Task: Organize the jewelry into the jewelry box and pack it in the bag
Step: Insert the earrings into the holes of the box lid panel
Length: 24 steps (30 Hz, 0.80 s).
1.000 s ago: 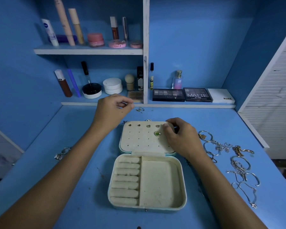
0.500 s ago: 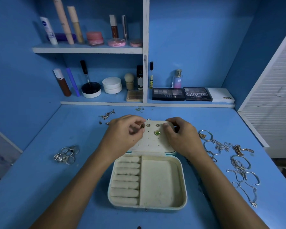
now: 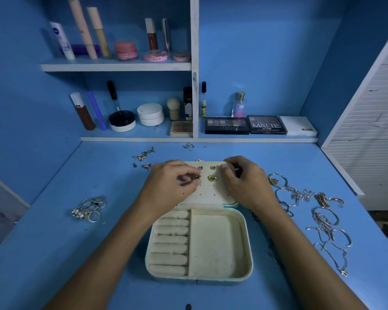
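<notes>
Cream box [image 3: 220, 247] open on blue desk [image 3: 54, 253], base nearest, lid [image 3: 207, 194] flat beyond. Left hand [image 3: 166, 186] over lid, fingertips pinching green earring [image 3: 197, 176]. Right hand [image 3: 244, 182] curled on lid's far right corner. Rings [image 3: 90, 208] left, bracelets [image 3: 323, 218] right, loose earrings [image 3: 145, 155] beyond.

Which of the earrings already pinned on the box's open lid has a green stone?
The square green earring, in the second row beside the left hand's fingers; the two heart-shaped studs above it are plain gold, without stones.
</notes>
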### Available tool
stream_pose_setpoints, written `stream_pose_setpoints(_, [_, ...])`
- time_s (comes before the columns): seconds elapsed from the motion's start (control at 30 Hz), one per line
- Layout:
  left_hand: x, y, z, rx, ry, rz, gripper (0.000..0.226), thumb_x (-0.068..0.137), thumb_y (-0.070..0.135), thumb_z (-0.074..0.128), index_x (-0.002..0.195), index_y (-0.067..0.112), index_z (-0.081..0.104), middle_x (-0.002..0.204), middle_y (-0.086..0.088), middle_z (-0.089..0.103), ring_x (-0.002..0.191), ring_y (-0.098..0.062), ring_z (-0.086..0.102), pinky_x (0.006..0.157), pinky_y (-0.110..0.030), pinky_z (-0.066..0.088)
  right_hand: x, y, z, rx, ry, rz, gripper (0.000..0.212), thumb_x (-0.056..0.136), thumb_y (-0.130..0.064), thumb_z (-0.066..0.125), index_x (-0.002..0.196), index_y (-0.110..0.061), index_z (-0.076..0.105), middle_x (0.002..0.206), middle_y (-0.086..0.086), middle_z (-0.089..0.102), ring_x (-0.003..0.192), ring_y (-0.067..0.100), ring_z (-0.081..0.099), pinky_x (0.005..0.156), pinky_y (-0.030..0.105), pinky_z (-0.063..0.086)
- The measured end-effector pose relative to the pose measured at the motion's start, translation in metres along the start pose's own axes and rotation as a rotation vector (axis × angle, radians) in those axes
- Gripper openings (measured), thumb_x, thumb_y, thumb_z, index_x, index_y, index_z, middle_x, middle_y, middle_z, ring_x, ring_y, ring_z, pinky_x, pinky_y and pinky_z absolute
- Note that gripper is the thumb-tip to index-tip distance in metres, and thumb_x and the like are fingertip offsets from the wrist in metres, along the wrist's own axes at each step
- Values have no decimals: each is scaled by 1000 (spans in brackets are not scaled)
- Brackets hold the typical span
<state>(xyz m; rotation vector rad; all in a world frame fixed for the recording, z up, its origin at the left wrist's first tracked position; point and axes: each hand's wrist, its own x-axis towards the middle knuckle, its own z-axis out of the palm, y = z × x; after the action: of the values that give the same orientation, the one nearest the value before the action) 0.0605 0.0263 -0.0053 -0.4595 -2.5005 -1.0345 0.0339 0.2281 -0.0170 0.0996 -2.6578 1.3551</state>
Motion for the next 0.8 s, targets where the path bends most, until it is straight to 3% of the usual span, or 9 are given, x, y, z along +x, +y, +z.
stream_pose_setpoints(0.2, [2, 2, 1, -29, -19, -49, 20, 78, 15, 83, 98, 16, 81, 88, 8, 71, 78, -2, 65, 69, -2, 43, 0, 0, 0, -1, 3, -7, 24, 97, -36, 57, 113, -21, 66, 93, -11, 63, 89, 10, 58, 71, 23, 43])
stream_pose_setpoints(0.37, [2, 5, 0, -51, -71, -72, 22, 82, 17, 80, 104, 14, 79, 89, 9, 67, 69, 12, 56, 68, -1, 39, -1, 0, 0, 3, 8, 0, 25, 97, -37, 57, 114, -21, 65, 90, -13, 61, 89, 11, 58, 71, 24, 43])
stream_pose_setpoints(0.57, [2, 3, 1, -53, -91, -66, 25, 83, 21, 79, 107, 17, 78, 89, 12, 64, 77, 7, 59, 70, -5, 42, -1, -1, 0, 10, 10, 5, 24, 97, -37, 57, 114, -21, 66, 90, -13, 61, 89, 10, 58, 69, 21, 41])
stream_pose_setpoints(0.67, [2, -1, -1, -50, -52, -58, 22, 82, 23, 80, 104, 19, 79, 86, 12, 64, 78, 0, 62, 70, -8, 44, -2, -1, -1, 18, 6, 12, 25, 97, -38, 57, 114, -22, 65, 92, -12, 63, 90, 10, 59, 70, 23, 42])
stream_pose_setpoints(0.8, [4, -10, -7, 4, 122, -57, 8, 86, 20, 76, 93, 21, 79, 81, 11, 61, 77, -2, 59, 71, -7, 42, -2, -2, -1, 20, 0, 8, 25, 97, -38, 56, 115, -23, 65, 98, -9, 65, 93, 11, 59, 68, 20, 43])
